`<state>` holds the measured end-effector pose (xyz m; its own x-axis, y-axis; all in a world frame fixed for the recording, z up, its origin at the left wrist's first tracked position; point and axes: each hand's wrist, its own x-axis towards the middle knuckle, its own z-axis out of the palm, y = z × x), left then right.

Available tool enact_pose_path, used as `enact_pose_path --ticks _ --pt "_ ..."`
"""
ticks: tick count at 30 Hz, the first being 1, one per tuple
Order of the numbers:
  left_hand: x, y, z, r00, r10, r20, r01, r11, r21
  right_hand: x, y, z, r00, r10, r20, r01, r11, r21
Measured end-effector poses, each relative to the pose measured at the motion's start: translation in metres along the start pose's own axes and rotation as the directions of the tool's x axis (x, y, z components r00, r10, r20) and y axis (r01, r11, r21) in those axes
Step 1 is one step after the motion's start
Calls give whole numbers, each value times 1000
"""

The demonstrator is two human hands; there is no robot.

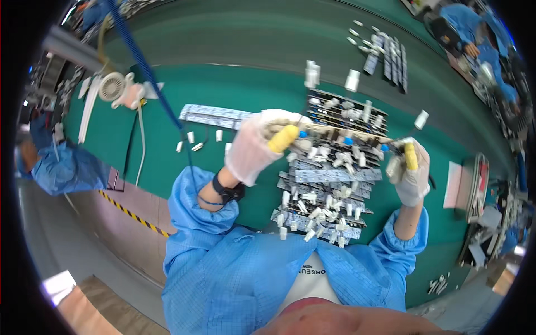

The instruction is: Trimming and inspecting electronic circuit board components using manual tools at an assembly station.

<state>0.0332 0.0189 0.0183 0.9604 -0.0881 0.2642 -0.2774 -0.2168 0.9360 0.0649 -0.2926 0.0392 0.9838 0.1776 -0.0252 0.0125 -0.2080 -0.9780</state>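
Between my two hands a long, narrow circuit board (338,134) with blue round parts along it is held up above a pile. My left hand (254,146), in a white glove with a yellow fingertip cover, is closed on the board's left end. The right end is gripped by my right hand (413,174), gloved the same way. Beneath lies a pile of similar board strips (335,176) with many white plug connectors on short leads. More strips (315,104) stand in a row just beyond the held board. The fingers partly hide both its ends.
Left of the pile lie a light patterned strip (215,115) and loose white connectors (219,135). A small fan (113,86) stands at the far left, near a hanging blue coiled cord (142,61). More strips (395,61) lie far right. Co-workers (70,167) sit at both sides.
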Motion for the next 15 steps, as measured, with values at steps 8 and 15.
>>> enact_pose_path --ticks 8,15 --pt "7 8 1 990 -12 142 41 978 -204 2 39 -12 998 -3 -67 4 1000 13" --pt "4 3 8 993 115 1 -115 991 -70 3 35 -7 994 -107 -8 107 988 115"
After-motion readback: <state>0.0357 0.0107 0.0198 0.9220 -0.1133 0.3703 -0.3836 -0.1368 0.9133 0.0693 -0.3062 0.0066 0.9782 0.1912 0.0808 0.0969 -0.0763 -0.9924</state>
